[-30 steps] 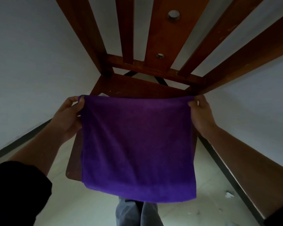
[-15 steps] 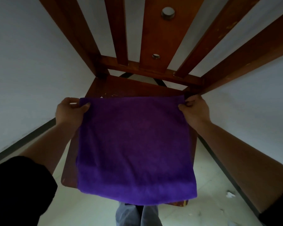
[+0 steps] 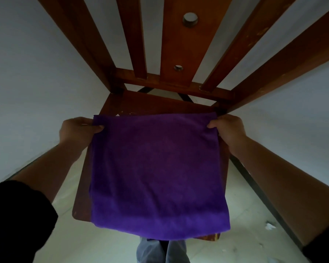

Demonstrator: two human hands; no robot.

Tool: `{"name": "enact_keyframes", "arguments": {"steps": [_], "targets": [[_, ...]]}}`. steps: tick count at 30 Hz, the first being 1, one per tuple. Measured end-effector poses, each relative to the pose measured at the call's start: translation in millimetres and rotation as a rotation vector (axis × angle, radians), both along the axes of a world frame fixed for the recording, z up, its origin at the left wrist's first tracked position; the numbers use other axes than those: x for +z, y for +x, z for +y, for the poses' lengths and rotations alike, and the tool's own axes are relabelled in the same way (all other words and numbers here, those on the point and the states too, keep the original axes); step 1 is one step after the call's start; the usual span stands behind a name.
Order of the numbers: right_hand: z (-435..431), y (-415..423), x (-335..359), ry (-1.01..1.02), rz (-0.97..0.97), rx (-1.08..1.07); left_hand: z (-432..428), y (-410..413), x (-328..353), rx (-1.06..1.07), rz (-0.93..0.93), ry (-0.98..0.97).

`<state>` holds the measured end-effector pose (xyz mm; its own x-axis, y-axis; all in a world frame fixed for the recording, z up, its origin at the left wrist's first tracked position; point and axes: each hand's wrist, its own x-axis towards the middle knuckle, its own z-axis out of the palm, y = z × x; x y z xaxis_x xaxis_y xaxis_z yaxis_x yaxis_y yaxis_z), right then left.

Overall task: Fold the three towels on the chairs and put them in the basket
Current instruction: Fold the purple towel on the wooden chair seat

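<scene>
Purple towel point(image 3: 156, 171) lies on the chair seat point(image 3: 160, 105), left hand point(image 3: 78, 130) and right hand point(image 3: 230, 130) pinching its far corners. I judge the folding unfinished; no basket is visible.

**Purple towel spread over a wooden chair seat**

A purple towel point(image 3: 158, 175) lies spread across the seat of a brown wooden chair point(image 3: 150, 103), its near edge hanging a little past the seat's front. The left hand point(image 3: 78, 130) pinches the towel's far left corner, thumb on top. The right hand point(image 3: 228, 130) pinches the far right corner the same way. Both forearms reach in from black sleeves. The chair's slatted back rises behind, with two round fittings on its wide middle slat. White walls stand on both sides, and below is a pale floor point(image 3: 245, 234) with small white scraps at the right.
</scene>
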<state>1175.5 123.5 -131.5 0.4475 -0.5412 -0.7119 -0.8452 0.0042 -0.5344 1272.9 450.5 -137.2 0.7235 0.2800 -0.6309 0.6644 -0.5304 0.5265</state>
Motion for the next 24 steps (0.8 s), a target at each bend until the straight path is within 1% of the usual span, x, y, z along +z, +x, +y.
{"name": "enact_keyframes", "arguments": {"steps": [2, 4, 6, 8, 11, 13, 15, 17, 21, 24], "targets": [[-3, -2, -1, -0.010, -0.036, -0.025, -1, 5, 6, 0.013, -0.027, -0.006], [-7, -2, -4, -0.079, -0.067, -0.040, -7, 12, 11, 0.012, -0.092, -0.019], [-10, -2, -8, -0.149, -0.093, -0.085, -18, 21, 18, 0.067, -0.133, -0.087], [-11, -1, -13, -0.221, -0.080, -0.128, -28, 29, 20, 0.106, -0.141, -0.148], [-11, -2, -17, -0.277, -0.045, -0.125, -36, 26, 14, 0.068, -0.121, -0.252], [-11, -6, -17, -0.257, -0.053, -0.123, -40, 15, 11, 0.018, -0.115, -0.222], [-9, -14, -15, -0.238, -0.053, -0.108, -37, -1, 9, 0.014, -0.122, -0.186], [-5, -26, -10, -0.265, -0.035, -0.067, -31, -20, 7, 0.026, -0.141, -0.156], [13, -65, -1, -0.286, -0.031, -0.060, -15, -64, -1, 0.068, -0.149, -0.095], [28, -102, 6, -0.278, -0.015, -0.058, -3, -99, -9, 0.018, -0.125, -0.003]]}}
